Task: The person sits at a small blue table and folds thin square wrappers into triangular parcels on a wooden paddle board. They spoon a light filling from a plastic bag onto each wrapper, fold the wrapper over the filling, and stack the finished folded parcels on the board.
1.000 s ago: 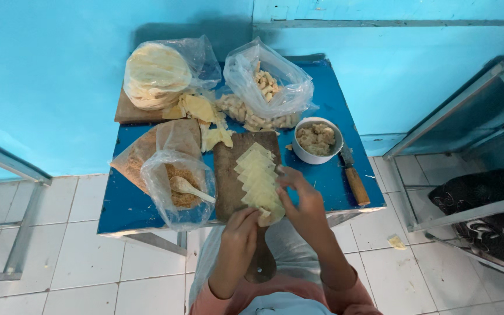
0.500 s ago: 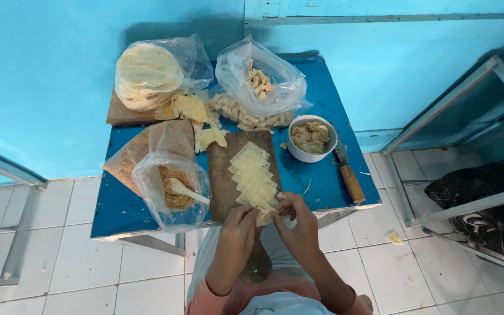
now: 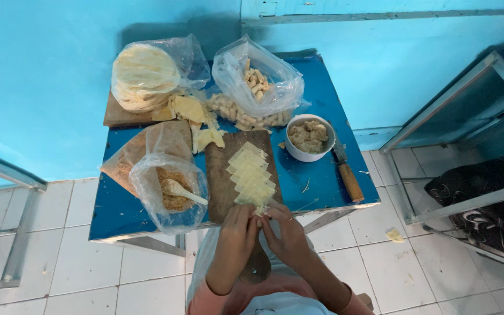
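Observation:
My left hand (image 3: 238, 232) and my right hand (image 3: 287, 230) meet at the near edge of a wooden cutting board (image 3: 220, 181), fingers pinched together on one small pale dough wrapper (image 3: 261, 209). A row of overlapping square wrappers (image 3: 251, 175) lies on the board just beyond my fingers. A white bowl of brownish filling (image 3: 308, 137) stands to the right of the board. The board's handle (image 3: 256, 268) hangs below the table edge between my forearms.
On the blue table (image 3: 118, 204): a plastic bag of crumbs with a spoon (image 3: 170, 189), a bag of stacked round wrappers (image 3: 144, 73), a bag of folded pieces (image 3: 258, 81), a wooden-handled knife (image 3: 347, 175). A metal rack (image 3: 468, 122) stands right.
My right hand came back from the wrapper row to the board's near edge and joined my left hand on one wrapper.

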